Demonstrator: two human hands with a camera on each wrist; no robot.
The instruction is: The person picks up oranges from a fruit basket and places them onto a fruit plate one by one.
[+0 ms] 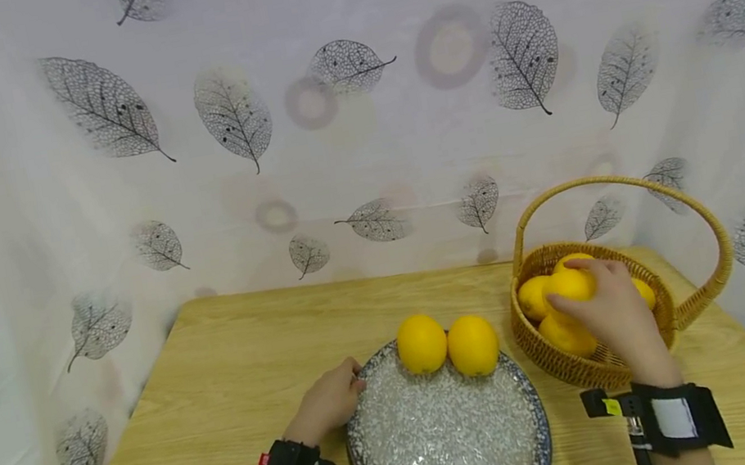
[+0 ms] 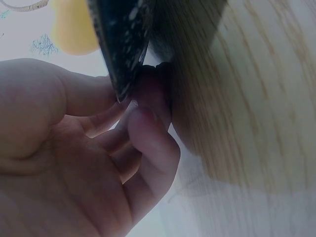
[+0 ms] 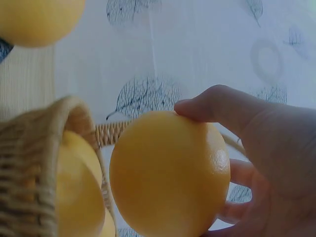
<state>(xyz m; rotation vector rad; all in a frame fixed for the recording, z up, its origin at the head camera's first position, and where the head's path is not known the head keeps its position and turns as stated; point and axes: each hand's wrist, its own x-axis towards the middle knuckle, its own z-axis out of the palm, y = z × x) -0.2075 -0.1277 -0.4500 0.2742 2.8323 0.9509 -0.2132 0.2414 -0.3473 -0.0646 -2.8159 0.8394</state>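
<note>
At left, left hand [image 1: 327,400] pinches rim of speckled plate [image 1: 446,436], thumb above, fingers curled beneath. Two oranges [image 1: 422,344] on plate's far side, that part looks done. Rightward, wicker basket [image 1: 553,367] with several more oranges [image 1: 569,337] left; over it, one orange [image 1: 571,284] gripped between right hand's [image 1: 616,306] thumb and fingers, not yet plated.

head: bright, plate [image 1: 446,436] glinting | left wrist: hazy, shadow beneath plate | right wrist: fruit [image 3: 165,175] glare
</note>
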